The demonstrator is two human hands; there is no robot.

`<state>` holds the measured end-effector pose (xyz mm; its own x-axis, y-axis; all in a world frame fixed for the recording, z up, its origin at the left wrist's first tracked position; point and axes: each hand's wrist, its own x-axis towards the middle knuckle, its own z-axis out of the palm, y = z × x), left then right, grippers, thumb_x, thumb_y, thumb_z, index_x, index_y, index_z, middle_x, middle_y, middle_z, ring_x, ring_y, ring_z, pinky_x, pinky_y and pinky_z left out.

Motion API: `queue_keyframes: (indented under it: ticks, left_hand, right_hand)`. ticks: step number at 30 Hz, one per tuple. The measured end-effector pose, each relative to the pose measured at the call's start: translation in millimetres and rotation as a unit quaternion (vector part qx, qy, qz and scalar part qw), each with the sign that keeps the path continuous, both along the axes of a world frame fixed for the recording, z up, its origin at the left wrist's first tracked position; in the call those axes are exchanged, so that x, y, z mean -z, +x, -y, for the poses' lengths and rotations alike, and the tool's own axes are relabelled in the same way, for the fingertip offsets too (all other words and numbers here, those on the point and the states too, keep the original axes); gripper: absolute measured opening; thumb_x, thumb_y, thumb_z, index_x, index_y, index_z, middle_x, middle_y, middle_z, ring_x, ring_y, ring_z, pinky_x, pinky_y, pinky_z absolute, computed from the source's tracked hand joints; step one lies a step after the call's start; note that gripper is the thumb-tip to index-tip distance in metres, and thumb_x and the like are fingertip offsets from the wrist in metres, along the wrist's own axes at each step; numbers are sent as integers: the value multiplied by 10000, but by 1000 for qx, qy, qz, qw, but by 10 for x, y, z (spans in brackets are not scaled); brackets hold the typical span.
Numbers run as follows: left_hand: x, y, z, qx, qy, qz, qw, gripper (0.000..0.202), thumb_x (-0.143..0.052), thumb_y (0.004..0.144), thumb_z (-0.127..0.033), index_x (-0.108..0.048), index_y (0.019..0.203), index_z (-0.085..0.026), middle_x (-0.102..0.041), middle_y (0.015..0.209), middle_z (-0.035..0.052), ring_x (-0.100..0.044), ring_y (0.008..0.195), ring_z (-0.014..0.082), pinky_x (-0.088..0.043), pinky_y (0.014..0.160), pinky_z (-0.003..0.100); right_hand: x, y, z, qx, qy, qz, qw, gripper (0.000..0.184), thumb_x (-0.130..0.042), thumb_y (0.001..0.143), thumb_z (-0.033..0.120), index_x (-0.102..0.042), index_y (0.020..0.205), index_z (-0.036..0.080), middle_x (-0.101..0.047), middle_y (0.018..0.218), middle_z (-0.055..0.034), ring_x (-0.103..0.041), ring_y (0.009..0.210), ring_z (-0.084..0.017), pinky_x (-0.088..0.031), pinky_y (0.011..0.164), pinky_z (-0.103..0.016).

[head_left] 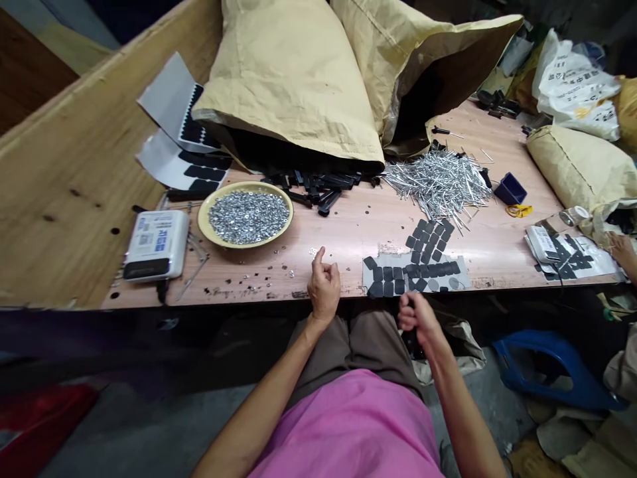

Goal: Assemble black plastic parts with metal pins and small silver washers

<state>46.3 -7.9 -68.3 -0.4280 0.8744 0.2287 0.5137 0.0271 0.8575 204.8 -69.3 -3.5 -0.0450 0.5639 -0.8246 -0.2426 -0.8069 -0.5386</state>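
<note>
My left hand (pixel 324 287) is over the front edge of the table, its index finger stretched up and the thumb apart, the other fingers partly curled. Nothing shows in it. A few tiny metal pieces (pixel 313 251) lie just beyond its fingertip. My right hand (pixel 419 320) is in front of the table edge with its fingers curled in. A dark shape shows just below it, and whether the hand holds this is unclear. Behind the right hand, rounded black pads (pixel 397 273) lie in rows on a grey backing sheet (pixel 466 273).
A yellow bowl (pixel 203 224) of small metal pieces stands left, beside a white device (pixel 158 243). Black plastic parts (pixel 323 189) spill from large paper sacks (pixel 293 79). Metal pins (pixel 442 179) are heaped right of centre. Another person's hand (pixel 623 255) is far right, near a blue stool (pixel 552 365).
</note>
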Motion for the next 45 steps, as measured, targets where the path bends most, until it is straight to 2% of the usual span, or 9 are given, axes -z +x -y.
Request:
queue_keyframes:
  ticks: [12,21,24,27,29,31,34,39,45]
  left_hand:
    - [5,-5,-1,1,-4,-7,1000,428,-480,806,-178,-483,1232,-134,-582,669,-10,-528,557,119,-395,590,234]
    - [9,-14,-1,4,-10,-11,1000,432,-484,801,-160,-486,1232,-139,-584,673,-9,-529,561,120,-398,603,236]
    - [-3,12,3,-5,-14,-2,1000,428,-488,804,-162,-489,1231,-139,-592,675,-6,-538,571,124,-399,600,235]
    - [-2,33,14,-2,-20,14,1000,409,-483,817,-175,-499,1225,-148,-604,687,0,-540,563,122,-409,595,233]
    - [11,31,0,12,-17,22,1000,399,-477,819,-166,-509,1216,-143,-607,697,6,-557,584,126,-428,616,236]
    - [19,15,-45,29,-6,34,999,366,-477,817,-152,-538,1179,-155,-608,708,7,-574,609,127,-448,639,235]
    - [-26,-21,-197,50,13,37,998,283,-472,820,-128,-597,1069,-180,-622,793,28,-591,661,128,-471,665,238]
    - [-304,-36,-731,41,8,-79,996,278,-472,831,-97,-604,1061,-179,-606,964,84,-588,892,197,-484,763,301]
    - [-586,-28,-1432,37,-104,-268,957,319,-503,838,-135,-555,1152,-153,-588,1129,123,-511,1038,281,-453,817,380]
  right_hand:
    - [110,58,221,-1,-59,-59,997,166,-398,724,262,-342,575,216,-218,359,129,-106,308,-32,-98,327,-146]
    - [116,272,248,16,-17,-75,997,176,-476,703,321,-400,598,202,-254,391,134,-113,321,-14,-119,347,-151]
    - [170,443,407,-25,36,19,999,230,-529,698,419,-500,683,192,-322,420,122,-194,311,-22,-160,343,-164]
    - [379,794,660,-89,100,246,960,415,-543,637,576,-561,787,189,-445,486,76,-423,365,-89,-323,376,-221]
    - [541,1098,754,-115,111,396,904,507,-527,591,617,-586,871,199,-624,677,-22,-638,645,-209,-491,568,-315]
    - [618,1361,723,-141,132,515,835,556,-516,542,638,-612,859,191,-685,891,-129,-643,911,-327,-508,748,-413]
    - [448,1489,459,-198,184,528,805,490,-475,636,628,-662,823,215,-715,911,-127,-662,903,-335,-512,788,-409]
    - [-92,1036,-408,-214,318,542,748,431,-433,777,560,-678,908,230,-722,896,-79,-689,743,-252,-524,684,-327]
    - [-114,377,-1711,-298,483,505,651,348,-385,879,367,-673,905,173,-695,882,-103,-671,728,-210,-504,641,-287]
